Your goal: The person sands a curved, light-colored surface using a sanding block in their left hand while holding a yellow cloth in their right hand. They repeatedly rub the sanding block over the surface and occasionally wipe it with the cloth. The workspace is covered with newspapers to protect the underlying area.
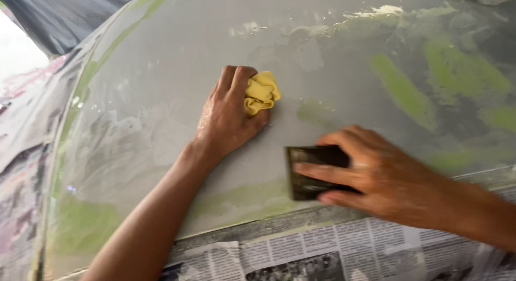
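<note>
Left hand [228, 120] grip bunching yellow cloth [262, 93], right hand [376, 176] grip pressing dark sanding block [312, 173], block partly hidden by fingers.

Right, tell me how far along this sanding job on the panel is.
Done: most of the grey panel looks dull and rubbed down, and newspaper masks the lower edge. In hand: the right hand presses a dark sanding block flat on the panel, while the left hand holds a yellow cloth against it. Left: green filler patches show at the upper right, probably needing more smoothing.
</note>
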